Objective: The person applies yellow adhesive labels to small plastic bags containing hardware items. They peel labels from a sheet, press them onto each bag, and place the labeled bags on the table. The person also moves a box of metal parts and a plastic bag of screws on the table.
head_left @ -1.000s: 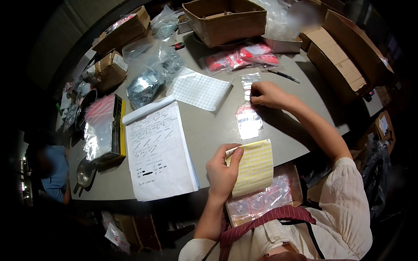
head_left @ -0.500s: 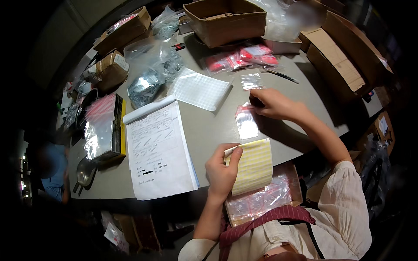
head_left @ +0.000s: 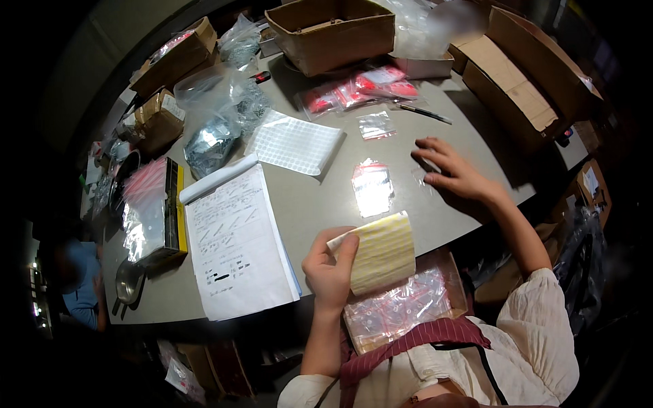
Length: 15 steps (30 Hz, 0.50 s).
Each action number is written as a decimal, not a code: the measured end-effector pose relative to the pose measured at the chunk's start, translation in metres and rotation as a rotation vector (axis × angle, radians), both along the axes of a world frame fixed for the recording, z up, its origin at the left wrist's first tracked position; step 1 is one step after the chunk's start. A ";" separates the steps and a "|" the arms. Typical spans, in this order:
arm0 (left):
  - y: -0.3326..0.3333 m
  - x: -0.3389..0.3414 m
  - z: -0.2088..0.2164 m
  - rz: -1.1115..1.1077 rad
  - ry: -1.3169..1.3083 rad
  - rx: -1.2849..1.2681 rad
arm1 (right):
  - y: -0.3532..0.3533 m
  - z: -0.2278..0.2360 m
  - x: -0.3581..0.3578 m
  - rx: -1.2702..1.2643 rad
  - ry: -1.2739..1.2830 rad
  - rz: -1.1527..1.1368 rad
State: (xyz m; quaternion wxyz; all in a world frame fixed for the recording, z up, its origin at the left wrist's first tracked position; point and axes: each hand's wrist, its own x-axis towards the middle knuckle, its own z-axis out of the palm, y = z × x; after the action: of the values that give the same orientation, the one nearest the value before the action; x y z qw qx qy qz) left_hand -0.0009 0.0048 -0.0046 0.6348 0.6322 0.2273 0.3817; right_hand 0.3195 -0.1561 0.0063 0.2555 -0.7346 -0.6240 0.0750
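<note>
My left hand [head_left: 330, 268] grips a sheet of yellow labels [head_left: 382, 251] in rows, thumb on top, above the front edge of the table. My right hand [head_left: 456, 173] is over the table to the right, fingers apart. Under its fingertips lies something small and clear, perhaps a plastic bag [head_left: 420, 179]; I cannot tell whether they touch it. Left of that hand is a stack of small clear zip bags [head_left: 372, 189] with red edges. Farther back lies another small group of clear bags [head_left: 376, 126]. An open carton [head_left: 457, 285] by my lap holds several small red-edged bags.
Left of centre lie a handwritten notepad [head_left: 238, 251], a white sticker sheet [head_left: 296, 144] and bags of metal parts [head_left: 212, 139]. A metal scoop [head_left: 129, 282] sits at the left edge. Cardboard boxes [head_left: 333, 41], red-filled bags [head_left: 360, 90] and a pen [head_left: 425, 113] are at the back.
My right hand has moved right, away from the stack of zip bags, and its fingers have spread. My left hand still holds the yellow label sheet. The view has shifted slightly.
</note>
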 end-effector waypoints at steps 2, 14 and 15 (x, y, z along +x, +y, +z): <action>0.000 -0.004 0.002 -0.019 -0.089 -0.058 | -0.016 0.003 -0.025 -0.009 0.185 0.062; 0.000 -0.008 0.002 -0.070 -0.169 -0.153 | -0.045 0.044 -0.101 0.075 0.593 0.170; -0.002 -0.006 0.004 -0.073 -0.144 -0.103 | -0.033 0.052 -0.101 0.132 0.534 0.127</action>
State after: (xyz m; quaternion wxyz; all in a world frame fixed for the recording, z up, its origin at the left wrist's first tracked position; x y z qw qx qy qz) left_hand -0.0069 0.0031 -0.0004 0.6946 0.5776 0.1773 0.3905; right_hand 0.2184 -0.1893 0.0580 0.4531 -0.6300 -0.5828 0.2410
